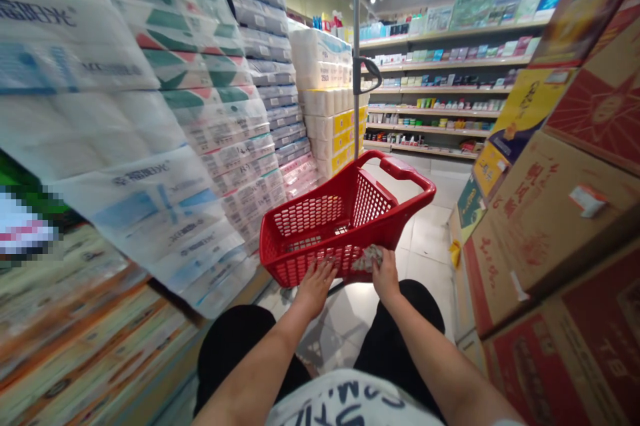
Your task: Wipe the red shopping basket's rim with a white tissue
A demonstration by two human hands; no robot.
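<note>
A red plastic shopping basket point(305, 216) with perforated sides stands in front of my knees, its moulded handle point(407, 176) up at the right end. My left hand point(317, 285) lies with fingers stretched against the basket's near side, low down. Pressed to the same side, further right, is a crumpled greyish cloth point(367, 258), which my right hand point(386, 276) grips. A thin pole point(357, 26) with a black hook-like grip point(367, 75) rises behind the basket.
Stacked packs of toilet paper point(135, 119) line the left side. Cardboard boxes point(535, 213) are piled close on the right. White floor tiles point(430, 229) run between them, and shelves of small goods point(440, 89) stand at the back.
</note>
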